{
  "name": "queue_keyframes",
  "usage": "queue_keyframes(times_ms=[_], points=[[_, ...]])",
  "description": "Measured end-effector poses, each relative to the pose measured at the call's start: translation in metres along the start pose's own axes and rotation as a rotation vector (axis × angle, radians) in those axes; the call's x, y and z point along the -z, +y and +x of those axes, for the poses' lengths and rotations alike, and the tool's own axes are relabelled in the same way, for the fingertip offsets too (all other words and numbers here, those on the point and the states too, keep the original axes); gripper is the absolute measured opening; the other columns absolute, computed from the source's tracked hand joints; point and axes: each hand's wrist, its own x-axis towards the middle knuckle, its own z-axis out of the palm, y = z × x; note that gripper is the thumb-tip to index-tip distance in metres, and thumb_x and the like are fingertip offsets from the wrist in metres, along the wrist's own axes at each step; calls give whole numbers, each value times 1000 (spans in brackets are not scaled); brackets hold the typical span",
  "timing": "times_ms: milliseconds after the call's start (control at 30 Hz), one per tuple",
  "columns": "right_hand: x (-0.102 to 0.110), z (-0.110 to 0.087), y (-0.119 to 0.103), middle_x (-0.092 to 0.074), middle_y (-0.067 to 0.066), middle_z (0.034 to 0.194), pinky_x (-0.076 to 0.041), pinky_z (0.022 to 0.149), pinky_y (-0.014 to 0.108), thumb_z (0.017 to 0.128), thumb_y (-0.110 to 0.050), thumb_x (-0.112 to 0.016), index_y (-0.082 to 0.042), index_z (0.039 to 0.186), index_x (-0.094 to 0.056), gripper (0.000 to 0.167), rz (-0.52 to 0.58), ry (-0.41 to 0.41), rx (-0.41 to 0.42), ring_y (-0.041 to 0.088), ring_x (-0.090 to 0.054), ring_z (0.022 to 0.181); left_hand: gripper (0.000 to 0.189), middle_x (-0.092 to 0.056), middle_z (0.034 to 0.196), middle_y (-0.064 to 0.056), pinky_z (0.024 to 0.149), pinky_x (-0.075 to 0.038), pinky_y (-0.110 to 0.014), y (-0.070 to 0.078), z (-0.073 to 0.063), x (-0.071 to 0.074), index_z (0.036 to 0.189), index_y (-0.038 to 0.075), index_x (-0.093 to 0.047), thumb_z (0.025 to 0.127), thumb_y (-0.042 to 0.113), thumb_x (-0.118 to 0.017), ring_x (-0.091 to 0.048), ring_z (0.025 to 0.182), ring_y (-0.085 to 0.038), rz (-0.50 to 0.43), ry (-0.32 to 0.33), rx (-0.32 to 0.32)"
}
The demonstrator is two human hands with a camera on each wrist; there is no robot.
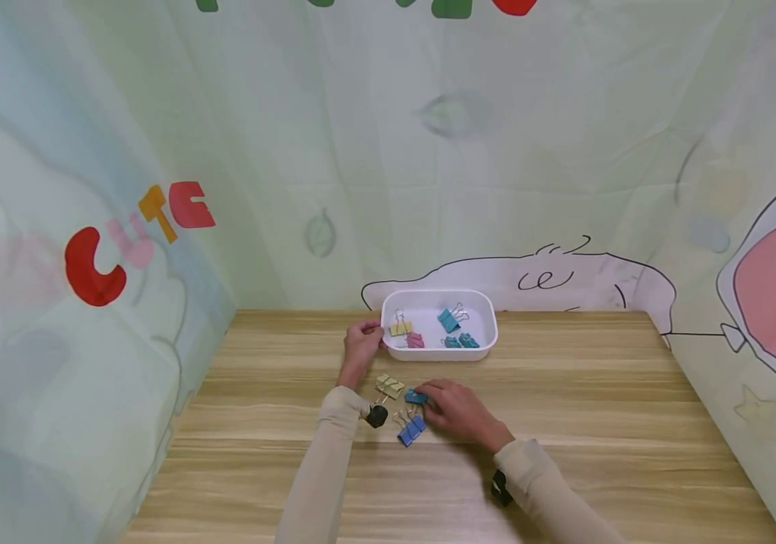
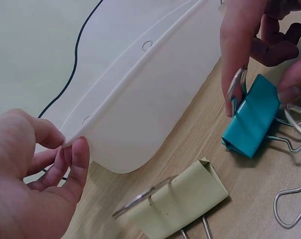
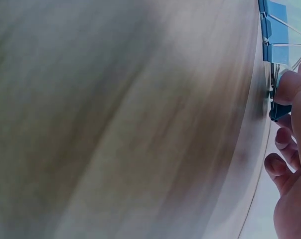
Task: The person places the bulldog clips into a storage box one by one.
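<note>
My left hand pinches the left end of a white plastic tray by its rim, thumb on one side and fingers on the other. In front of the tray, my right hand holds a teal binder clip between thumb and index finger, low over the wood. Close by lie a pale yellow binder clip, nearer my left wrist, and a blue binder clip, nearer me. The right wrist view catches the blue clip at its edge, with my right fingers partly cut off.
Inside the tray sit a yellow clip, a pink clip and several teal clips. The wooden table ends at a printed curtain behind the tray and at both sides.
</note>
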Motion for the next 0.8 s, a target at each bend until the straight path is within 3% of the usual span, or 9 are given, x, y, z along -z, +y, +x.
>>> queue_keyframes(times_ms=[367, 567, 800], points=[[6, 2, 4, -75, 7, 114, -62, 87, 35, 89, -14, -76, -7, 120, -71, 32, -17, 62, 23, 20, -71, 99, 29, -65, 117, -34, 71, -63, -31, -3, 2, 0, 123, -18, -62, 97, -6, -58, -65, 83, -30, -20, -4, -24], [16, 7, 6, -75, 6, 112, -62, 86, 34, 89, -15, -78, -7, 118, -72, 31, -23, 59, 20, 19, -71, 98, 29, -66, 118, -33, 76, -64, -36, -2, 3, 0, 124, -17, -63, 97, -5, -58, -65, 85, -32, -12, -6, -13], [25, 12, 8, -75, 5, 105, -62, 74, 29, 85, -12, -79, -6, 116, -71, 32, -59, 110, 51, 16, -69, 84, 29, -66, 118, -33, 77, -64, -38, -3, 2, 0, 123, -17, -63, 97, -5, -58, -65, 86, -31, -7, -6, -26]])
